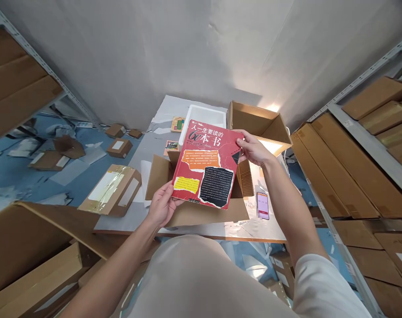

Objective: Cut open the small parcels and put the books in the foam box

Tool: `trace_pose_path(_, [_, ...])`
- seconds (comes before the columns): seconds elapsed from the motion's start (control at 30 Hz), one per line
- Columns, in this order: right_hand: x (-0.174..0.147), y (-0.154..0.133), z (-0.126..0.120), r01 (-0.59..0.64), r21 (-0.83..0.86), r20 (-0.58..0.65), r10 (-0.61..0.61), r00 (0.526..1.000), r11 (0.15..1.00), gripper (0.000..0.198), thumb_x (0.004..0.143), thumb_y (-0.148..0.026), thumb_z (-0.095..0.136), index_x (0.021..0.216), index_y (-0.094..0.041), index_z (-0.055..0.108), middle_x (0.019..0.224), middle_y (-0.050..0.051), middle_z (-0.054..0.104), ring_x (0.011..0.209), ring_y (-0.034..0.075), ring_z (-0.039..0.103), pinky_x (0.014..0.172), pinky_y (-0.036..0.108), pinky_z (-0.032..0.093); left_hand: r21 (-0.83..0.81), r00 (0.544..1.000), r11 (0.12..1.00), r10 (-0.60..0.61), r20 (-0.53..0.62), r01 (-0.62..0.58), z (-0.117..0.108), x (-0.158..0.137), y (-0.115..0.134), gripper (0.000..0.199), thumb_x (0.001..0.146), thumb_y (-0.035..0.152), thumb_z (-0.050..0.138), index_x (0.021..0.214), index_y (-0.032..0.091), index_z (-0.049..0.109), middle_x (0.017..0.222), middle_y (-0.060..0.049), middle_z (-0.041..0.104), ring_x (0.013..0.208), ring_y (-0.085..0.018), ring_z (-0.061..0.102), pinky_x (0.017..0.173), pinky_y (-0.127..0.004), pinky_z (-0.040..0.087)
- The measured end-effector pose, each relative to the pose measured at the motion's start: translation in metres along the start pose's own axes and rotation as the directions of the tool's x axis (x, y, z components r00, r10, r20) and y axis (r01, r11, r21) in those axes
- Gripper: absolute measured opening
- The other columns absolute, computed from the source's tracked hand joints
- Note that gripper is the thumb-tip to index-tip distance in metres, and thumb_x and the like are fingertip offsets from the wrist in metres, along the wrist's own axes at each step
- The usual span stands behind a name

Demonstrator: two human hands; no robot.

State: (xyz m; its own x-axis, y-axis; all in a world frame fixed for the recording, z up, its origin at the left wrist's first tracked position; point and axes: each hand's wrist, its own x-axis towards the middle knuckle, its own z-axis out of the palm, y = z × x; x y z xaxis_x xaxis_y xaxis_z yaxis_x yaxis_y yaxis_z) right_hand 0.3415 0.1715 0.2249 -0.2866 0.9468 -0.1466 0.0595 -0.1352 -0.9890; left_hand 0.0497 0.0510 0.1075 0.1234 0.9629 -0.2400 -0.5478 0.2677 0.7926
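Wall (148, 57): grey, across the far side of the room, with a patch of light on its right part.
Floor (9, 137): blue, strewn on the left with paper scraps (70, 174) and small boxes (119, 148).
Shelving (376, 146): along the right, stacked with brown cartons (347, 172).
Table (121, 224): pale top, wooden near edge, in the middle of the room.
Far carton (239, 117): standing open on the table's far right, its inside facing this way.
Near carton (204, 216): open in the table's middle, flaps spread, directly below the book (209, 165) and partly hidden by it.
Taped box (113, 190): brown, clear tape across its white label, at the table's left edge.
White tray (206, 114): on the far side, just left of the far carton, its near part covered from view.
Book: red cover facing up, with torn-looking orange, yellow and black patches and a big "60"; held slightly tilted over the near carton.
Left hand (163, 205): clamped on the near left corner, thumb on the cover.
Right hand (253, 149): clamped on the far right corner, thumb on the cover, well apart from the other.
Phone (263, 205): screen lit, lying on the right.
Picture cards (177, 124): two, colourful, left of the tray; details too small to read.
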Motion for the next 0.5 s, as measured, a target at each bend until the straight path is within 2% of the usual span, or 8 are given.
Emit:
trace_pose_path(0.1, [0.010, -0.001, -0.004, 0.061, 0.067, -0.089, -0.055, 0.995, 0.996, 0.044, 0.072, -0.040, 0.076, 0.109, -0.026, 0.059, 0.069, -0.004, 0.065, 0.049, 0.012, 0.061, 0.040, 0.022, 0.052, 0.016, 0.999, 0.999, 0.029, 0.028, -0.029, 0.003, 0.013, 0.007, 0.054, 0.079, 0.053, 0.064, 0.123, 0.022, 0.057, 0.117, -0.012, 0.068, 0.111, -0.028, 0.063, 0.092, -0.047, 0.053])
trace_pose_path(0.2, [0.028, -0.002, -0.016, 0.131, 0.162, -0.219, -0.094, 0.971, 0.978, 0.036, 0.075, -0.036, 0.073, 0.106, -0.023, 0.060, 0.064, -0.004, 0.062, 0.046, 0.011, 0.059, 0.043, 0.023, 0.053, 0.085, 0.995, 0.992, 0.085, 0.046, -0.089, -0.003, 0.026, 0.015, 0.058, 0.083, 0.057, 0.057, 0.130, 0.024, 0.052, 0.124, -0.014, 0.064, 0.114, -0.028, 0.062, 0.096, -0.050, 0.049])
trace_pose_path(0.27, [0.047, -0.003, -0.025, 0.200, 0.235, -0.336, -0.113, 0.935, 0.951, 0.029, 0.080, -0.032, 0.069, 0.105, -0.023, 0.059, 0.063, -0.005, 0.062, 0.045, 0.010, 0.058, 0.047, 0.024, 0.055, 0.228, 0.984, 0.957, 0.175, 0.032, -0.178, -0.015, 0.032, 0.021, 0.061, 0.083, 0.058, 0.056, 0.132, 0.022, 0.050, 0.129, -0.016, 0.061, 0.117, -0.029, 0.059, 0.099, -0.051, 0.046])
trace_pose_path(0.3, [0.059, -0.003, -0.028, 0.237, 0.275, -0.397, -0.115, 0.910, 0.932, 0.025, 0.083, -0.030, 0.065, 0.105, -0.023, 0.057, 0.064, -0.005, 0.062, 0.046, 0.009, 0.058, 0.049, 0.024, 0.056, 0.346, 0.969, 0.908, 0.247, 0.012, -0.236, -0.022, 0.033, 0.023, 0.061, 0.083, 0.057, 0.057, 0.131, 0.020, 0.051, 0.130, -0.017, 0.060, 0.119, -0.030, 0.058, 0.101, -0.051, 0.044])
trace_pose_path(0.33, [0.072, -0.002, -0.030, 0.274, 0.316, -0.456, -0.108, 0.883, 0.908, 0.020, 0.086, -0.028, 0.062, 0.105, -0.023, 0.056, 0.065, -0.005, 0.063, 0.047, 0.009, 0.059, 0.051, 0.024, 0.057, 0.491, 0.941, 0.822, 0.337, -0.010, -0.289, -0.029, 0.033, 0.025, 0.060, 0.082, 0.056, 0.058, 0.129, 0.019, 0.053, 0.131, -0.017, 0.059, 0.122, -0.030, 0.055, 0.104, -0.051, 0.042])
trace_pose_path(0.4, [0.100, 0.000, -0.030, 0.330, 0.403, -0.554, -0.060, 0.830, 0.854, 0.014, 0.091, -0.022, 0.053, 0.104, -0.023, 0.052, 0.069, -0.004, 0.065, 0.052, 0.010, 0.062, 0.054, 0.024, 0.059, 0.783, 0.848, 0.544, 0.528, -0.039, -0.302, -0.044, 0.032, 0.026, 0.060, 0.080, 0.052, 0.061, 0.129, 0.019, 0.054, 0.136, -0.017, 0.054, 0.131, -0.032, 0.046, 0.111, -0.052, 0.033])
trace_pose_path(0.47, [0.127, 0.003, -0.025, 0.342, 0.482, -0.604, 0.023, 0.797, 0.807, 0.014, 0.093, -0.016, 0.046, 0.106, -0.022, 0.049, 0.075, -0.003, 0.066, 0.058, 0.010, 0.065, 0.058, 0.025, 0.061, 0.942, 0.755, 0.271, 0.655, -0.031, -0.196, -0.056, 0.029, 0.024, 0.068, 0.077, 0.049, 0.065, 0.136, 0.019, 0.047, 0.146, -0.016, 0.043, 0.139, -0.034, 0.035, 0.114, -0.054, 0.027])
trace_pose_path(0.5, [0.139, 0.006, -0.021, 0.326, 0.516, -0.608, 0.070, 0.791, 0.792, 0.017, 0.093, -0.013, 0.044, 0.107, -0.021, 0.048, 0.078, -0.002, 0.066, 0.061, 0.010, 0.066, 0.061, 0.026, 0.062, 0.969, 0.738, 0.201, 0.674, -0.030, -0.144, -0.061, 0.027, 0.022, 0.076, 0.076, 0.047, 0.066, 0.142, 0.020, 0.040, 0.149, -0.016, 0.039, 0.139, -0.034, 0.033, 0.113, -0.054, 0.028])
